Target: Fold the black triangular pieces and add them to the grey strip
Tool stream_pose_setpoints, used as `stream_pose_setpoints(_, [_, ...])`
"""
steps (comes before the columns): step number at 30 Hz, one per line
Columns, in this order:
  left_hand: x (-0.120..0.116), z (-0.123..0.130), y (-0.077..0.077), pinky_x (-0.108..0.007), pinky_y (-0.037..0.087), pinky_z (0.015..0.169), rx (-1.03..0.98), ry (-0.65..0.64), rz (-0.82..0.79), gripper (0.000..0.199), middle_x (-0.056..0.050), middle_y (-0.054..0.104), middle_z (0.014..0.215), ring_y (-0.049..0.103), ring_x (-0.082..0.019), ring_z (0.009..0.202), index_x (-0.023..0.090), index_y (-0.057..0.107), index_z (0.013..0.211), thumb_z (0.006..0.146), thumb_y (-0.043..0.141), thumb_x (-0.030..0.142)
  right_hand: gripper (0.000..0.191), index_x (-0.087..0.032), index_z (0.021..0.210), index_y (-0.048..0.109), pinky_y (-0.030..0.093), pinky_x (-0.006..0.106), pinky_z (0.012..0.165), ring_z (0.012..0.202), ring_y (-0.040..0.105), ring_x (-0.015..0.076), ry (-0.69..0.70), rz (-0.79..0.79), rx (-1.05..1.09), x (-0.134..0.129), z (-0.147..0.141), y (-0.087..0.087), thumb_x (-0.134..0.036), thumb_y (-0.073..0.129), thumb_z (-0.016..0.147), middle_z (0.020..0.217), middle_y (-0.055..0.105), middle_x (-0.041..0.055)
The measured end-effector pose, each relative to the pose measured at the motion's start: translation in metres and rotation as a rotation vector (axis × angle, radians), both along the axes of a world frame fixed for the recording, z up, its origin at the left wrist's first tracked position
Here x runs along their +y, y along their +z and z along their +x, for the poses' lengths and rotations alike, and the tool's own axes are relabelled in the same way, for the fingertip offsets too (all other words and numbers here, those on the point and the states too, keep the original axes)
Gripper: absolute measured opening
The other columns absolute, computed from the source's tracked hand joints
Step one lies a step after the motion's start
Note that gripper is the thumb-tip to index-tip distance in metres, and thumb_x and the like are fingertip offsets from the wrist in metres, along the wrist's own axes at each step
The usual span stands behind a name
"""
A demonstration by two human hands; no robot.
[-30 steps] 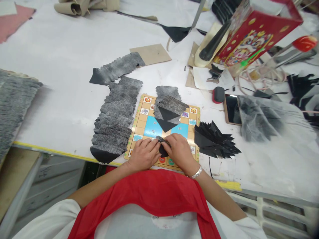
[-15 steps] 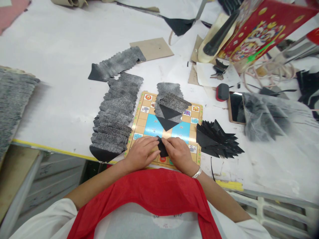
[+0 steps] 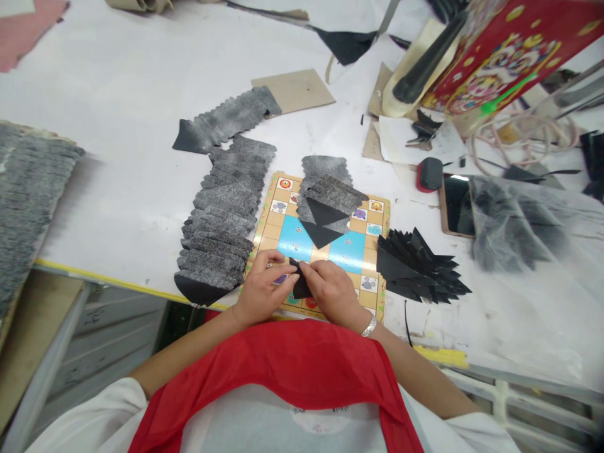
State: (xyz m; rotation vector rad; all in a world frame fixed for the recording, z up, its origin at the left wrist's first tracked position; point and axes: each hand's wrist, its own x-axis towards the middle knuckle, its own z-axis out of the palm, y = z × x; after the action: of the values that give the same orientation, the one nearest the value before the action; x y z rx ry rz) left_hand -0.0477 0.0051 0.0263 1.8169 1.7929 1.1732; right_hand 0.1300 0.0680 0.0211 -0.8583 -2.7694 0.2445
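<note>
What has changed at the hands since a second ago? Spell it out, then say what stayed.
The left hand has opened up, so board squares now show between its fingers and thumb. The black piece and the right hand have shifted slightly left over the board. Neither hand has clearly let go. The grey strips and black pile stayed put.

Black piece [image 3: 302, 289]; board [image 3: 370, 257] — tan grid, blue patches, animal pictures.
</note>
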Motion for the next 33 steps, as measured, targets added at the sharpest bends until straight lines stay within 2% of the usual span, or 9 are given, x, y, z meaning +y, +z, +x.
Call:
stream_pose_setpoints(3, [-0.001, -0.005, -0.001, -0.03, 0.049, 0.081, 0.035, 0.045, -0.019, 0.015, -0.005, 0.05, 0.097, 0.054, -0.015, 0.091, 0.019, 0.067, 0.091, 0.086, 0.054, 0.026, 0.031, -0.013, 0.119, 0.057, 0.039, 0.03, 0.071, 0.083, 0.05, 0.019, -0.014, -0.006, 0.0, 0.0, 0.0, -0.001, -0.017, 0.042, 0.092, 0.093, 0.06, 0.0094])
stream_pose_setpoints(7, [-0.004, -0.003, -0.007, -0.035, 0.045, 0.078, 0.409, -0.119, -0.036, 0.036, -0.009, 0.054, 0.097, 0.051, -0.02, 0.088, 0.017, 0.057, 0.12, 0.086, 0.052, 0.031, 0.032, -0.011, 0.12, 0.056, 0.039, 0.031, 0.071, 0.083, 0.048, 0.0197, 0.011, 0.03, -0.018, -0.001, 0.0, 0.001, -0.017, 0.04, 0.092, 0.094, 0.059, 0.0105])
stream_pose_setpoints(9, [-0.005, 0.0, -0.008, -0.037, 0.043, 0.078, 0.552, -0.135, -0.056, 0.04, -0.01, 0.056, 0.1, 0.05, -0.023, 0.089, 0.019, 0.054, 0.125, 0.087, 0.05, 0.034, 0.032, -0.01, 0.12, 0.056, 0.038, 0.032, 0.07, 0.082, 0.047, 0.02, 0.025, 0.045, -0.042, -0.001, 0.0, 0.002, -0.016, 0.041, 0.092, 0.093, 0.059, 0.0107])
stream_pose_setpoints(12, [-0.005, 0.002, -0.007, -0.039, 0.04, 0.079, 0.643, -0.115, -0.089, 0.041, -0.011, 0.057, 0.103, 0.05, -0.025, 0.092, 0.02, 0.055, 0.124, 0.088, 0.048, 0.039, 0.033, -0.009, 0.12, 0.055, 0.037, 0.032, 0.068, 0.081, 0.046, 0.0201, 0.04, 0.055, -0.075, -0.001, 0.0, 0.003, -0.016, 0.042, 0.091, 0.091, 0.059, 0.0106])
stream_pose_setpoints(26, [-0.004, 0.0, -0.006, -0.041, 0.037, 0.081, 0.677, -0.101, -0.133, 0.045, -0.011, 0.06, 0.105, 0.052, -0.027, 0.093, 0.021, 0.056, 0.122, 0.087, 0.046, 0.047, 0.034, -0.008, 0.122, 0.053, 0.035, 0.033, 0.067, 0.08, 0.045, 0.0213, 0.06, 0.067, -0.142, -0.001, -0.003, 0.007, -0.018, 0.045, 0.09, 0.09, 0.058, 0.0107])
stream_pose_setpoints(30, [-0.005, -0.001, -0.006, -0.042, 0.038, 0.086, 0.636, -0.04, -0.134, 0.057, -0.016, 0.056, 0.122, 0.052, -0.03, 0.104, 0.014, 0.051, 0.127, 0.085, 0.048, 0.053, 0.034, -0.009, 0.122, 0.053, 0.036, 0.034, 0.067, 0.081, 0.045, 0.0217, 0.056, 0.057, -0.169, -0.001, -0.005, 0.01, -0.018, 0.046, 0.089, 0.091, 0.057, 0.0108])
stream_pose_setpoints(33, [-0.007, -0.001, -0.009, -0.041, 0.036, 0.093, 0.613, -0.031, -0.055, 0.062, -0.019, 0.049, 0.133, 0.046, -0.03, 0.119, 0.008, 0.038, 0.135, 0.087, 0.047, 0.046, 0.033, -0.009, 0.121, 0.054, 0.036, 0.034, 0.066, 0.08, 0.045, 0.0216, 0.054, 0.058, -0.181, -0.001, -0.008, 0.013, -0.016, 0.045, 0.089, 0.089, 0.057, 0.0108])
